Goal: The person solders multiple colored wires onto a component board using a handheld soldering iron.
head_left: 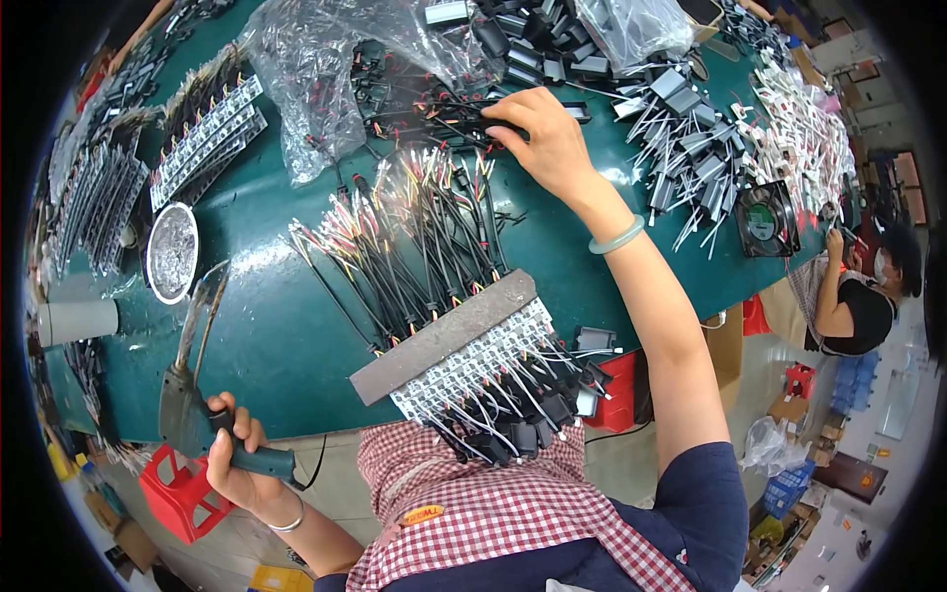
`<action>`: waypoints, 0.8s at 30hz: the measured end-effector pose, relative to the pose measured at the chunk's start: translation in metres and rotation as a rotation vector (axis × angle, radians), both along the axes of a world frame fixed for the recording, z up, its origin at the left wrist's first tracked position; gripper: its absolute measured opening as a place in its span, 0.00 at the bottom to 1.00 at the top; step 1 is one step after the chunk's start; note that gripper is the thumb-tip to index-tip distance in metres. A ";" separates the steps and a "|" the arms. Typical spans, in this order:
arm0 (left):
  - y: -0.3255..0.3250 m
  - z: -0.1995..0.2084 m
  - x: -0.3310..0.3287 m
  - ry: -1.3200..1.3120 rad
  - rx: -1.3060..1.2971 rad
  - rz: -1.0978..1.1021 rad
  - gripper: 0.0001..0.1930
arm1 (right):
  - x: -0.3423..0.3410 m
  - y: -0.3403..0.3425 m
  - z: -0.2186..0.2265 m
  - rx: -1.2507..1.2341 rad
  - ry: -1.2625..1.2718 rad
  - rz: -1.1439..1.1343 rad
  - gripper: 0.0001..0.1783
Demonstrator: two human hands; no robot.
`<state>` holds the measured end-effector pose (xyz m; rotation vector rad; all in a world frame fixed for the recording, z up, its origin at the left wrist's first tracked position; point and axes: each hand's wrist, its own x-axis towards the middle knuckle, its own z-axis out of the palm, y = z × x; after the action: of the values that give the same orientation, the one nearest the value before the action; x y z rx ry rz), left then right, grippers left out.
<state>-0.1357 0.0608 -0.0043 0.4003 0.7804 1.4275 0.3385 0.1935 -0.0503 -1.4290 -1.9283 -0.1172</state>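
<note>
My left hand [240, 459] is wrapped round the handle of a dark green soldering gun [182, 409], whose thin tip and feed tube point up over the table's left part. My right hand [545, 133] reaches to the far middle, its fingers closed on a black cable [483, 111] in a loose heap. Between my arms, near the front edge, lies a panel of small circuit boards [473, 357] with a flat grey bar [444, 335] across it. Black cables with bare coloured wire ends [409, 237] fan out beyond the bar; white wires and black housings [523, 434] hang off the near side.
A clear plastic bag [306, 89] lies by the cable heap. Left are a round silvery dish [173, 254] and stacked wired boards [207, 143]. Right are black housings with white wires [695, 148], white connectors [799, 138] and a fan [767, 219]. Another person [863, 296] sits far right.
</note>
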 end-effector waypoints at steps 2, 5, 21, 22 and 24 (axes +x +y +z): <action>0.002 -0.001 0.008 0.022 -0.006 0.004 0.21 | -0.001 0.007 -0.006 -0.020 -0.002 0.016 0.10; 0.002 -0.002 0.023 0.045 0.039 -0.055 0.23 | -0.002 0.009 -0.004 -0.017 0.019 -0.029 0.07; -0.010 0.013 0.177 0.484 0.101 -0.467 0.20 | -0.117 -0.228 0.060 -0.631 1.337 -0.062 0.07; -0.012 0.011 0.180 0.537 0.125 -0.479 0.20 | -0.122 -0.233 0.058 -0.649 1.376 -0.071 0.07; -0.017 0.013 0.187 0.497 0.096 -0.477 0.20 | -0.127 -0.239 0.054 -0.663 1.419 -0.081 0.06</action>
<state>0.0514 0.0439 0.0092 0.9716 0.9345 0.9227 0.2116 -0.0456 0.0032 -1.3089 -0.6880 1.2514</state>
